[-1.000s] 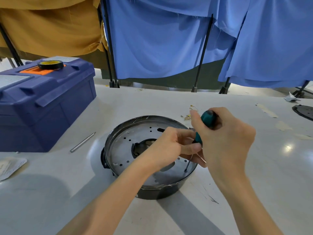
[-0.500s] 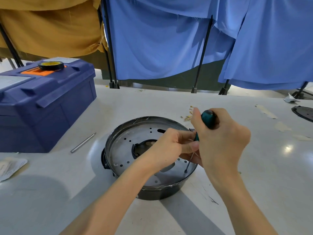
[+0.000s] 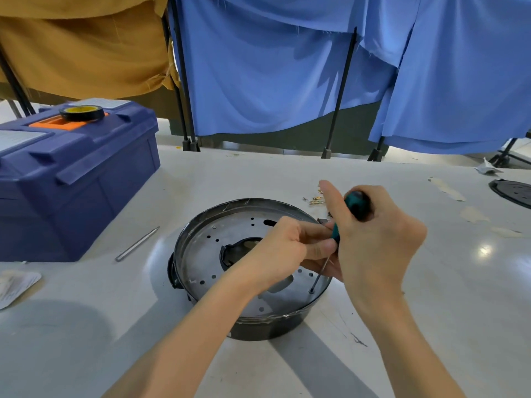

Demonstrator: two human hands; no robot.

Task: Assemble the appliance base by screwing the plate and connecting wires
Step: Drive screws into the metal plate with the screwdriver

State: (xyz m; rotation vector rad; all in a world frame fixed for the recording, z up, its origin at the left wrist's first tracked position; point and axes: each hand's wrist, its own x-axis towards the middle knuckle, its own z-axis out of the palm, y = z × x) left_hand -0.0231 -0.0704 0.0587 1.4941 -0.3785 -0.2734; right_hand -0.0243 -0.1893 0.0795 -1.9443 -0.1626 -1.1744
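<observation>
Little changes across the last second. The right hand (image 3: pixel 379 239) still grips the screwdriver (image 3: pixel 356 205) handle and the left hand (image 3: pixel 287 248) pinches its shank. The tip stays in a near-right hole of the plate (image 3: pixel 218 248). The appliance base (image 3: pixel 273 326) sits mid-desk (image 3: pixel 431 311). Judgement: screw still being driven.

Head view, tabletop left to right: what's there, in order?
Blue plastic toolbox → thin metal rod → round black appliance base with perforated metal plate → right hand gripping teal-handled screwdriver → round black disc at right edge. Left hand overlaps the base, so omitted.
</observation>
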